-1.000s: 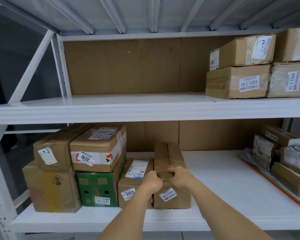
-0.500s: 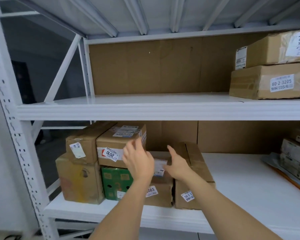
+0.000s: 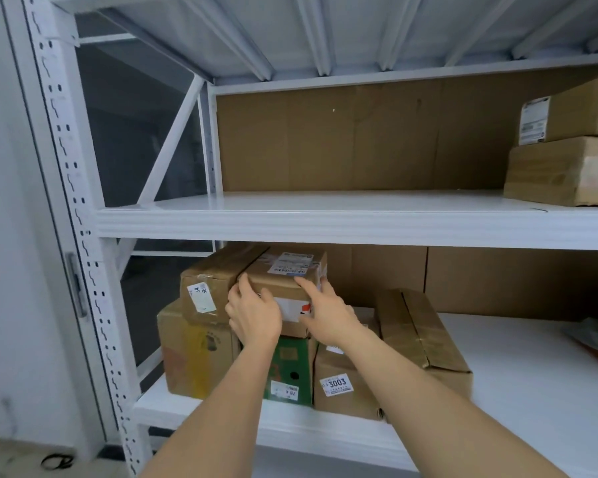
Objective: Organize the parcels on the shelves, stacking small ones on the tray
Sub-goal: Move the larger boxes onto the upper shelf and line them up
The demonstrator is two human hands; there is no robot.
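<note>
The upper parcel (image 3: 283,281), a brown carton with a shipping label on top and a white-and-red band across its front, sits on the green box (image 3: 289,367) in the left cluster of the lower shelf (image 3: 532,384), under the edge of the upper shelf (image 3: 359,220). Both hands are on it. The left hand (image 3: 254,317) covers the front left corner, fingers spread up over the edge. The right hand (image 3: 328,313) lies across the front right, fingers reaching the top edge. Neither grip looks fully closed; I judge them flat and bracing, though the far side of the carton is hidden from me.

Half a second ago both hands were raised short of this carton; a second ago they were clasped on the long upright carton (image 3: 422,339), which now stands free to the right beside the parcel marked 3003 (image 3: 337,384). I read this as that carton being placed and the upper parcel being the next item.

Two stacked cartons (image 3: 201,326) stand at far left. The tray is barely visible at the right edge.
</note>
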